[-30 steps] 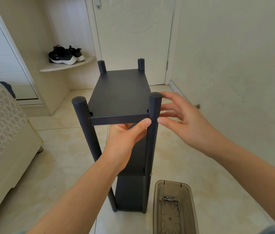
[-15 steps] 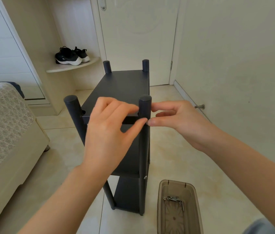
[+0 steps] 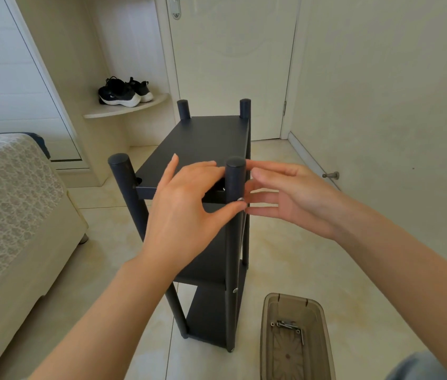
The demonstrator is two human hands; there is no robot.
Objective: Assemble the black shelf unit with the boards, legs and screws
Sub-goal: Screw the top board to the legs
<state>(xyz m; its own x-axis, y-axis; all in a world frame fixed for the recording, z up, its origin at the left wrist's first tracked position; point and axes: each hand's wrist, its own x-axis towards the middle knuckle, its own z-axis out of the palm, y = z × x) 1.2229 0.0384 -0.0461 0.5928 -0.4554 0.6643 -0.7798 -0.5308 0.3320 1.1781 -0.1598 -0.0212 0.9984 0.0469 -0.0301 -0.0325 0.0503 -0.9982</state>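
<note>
Nearest to the viewer, below the fingers of the right hand, a brown see-through box [image 3: 265, 333] stands on the tiled floor [image 3: 285, 256], with some loose screws [image 3: 288, 325] lying inside. Just left of the box stands the black shelf unit [image 3: 208, 311], upright on the floor.

Both hands meet at its front right leg [image 3: 234, 242], near the top of it. The left hand [image 3: 186, 212] grips the corner of the top board [image 3: 203, 138]. Its fingers [image 3: 189, 171] curl over the board, and its thumb reaches under the front edge to the leg. A small silver screw head [image 3: 240, 199] sits in the leg just above the tip of this thumb.

The right hand [image 3: 296, 198] comes from the other side with fingers [image 3: 260, 212] stretched almost straight and a little spread. Their tips touch the leg just beside the screw head. I cannot tell if they pinch it.

Left of the left fingers stands the front left leg [image 3: 127, 193]. Beyond all fingers the two back legs [image 3: 183, 108] rise above the board. Behind them is a white door [image 3: 230, 64]. Far left of the fingers are black shoes [image 3: 123, 91] on a corner shelf, and a bed [image 3: 11, 187].
</note>
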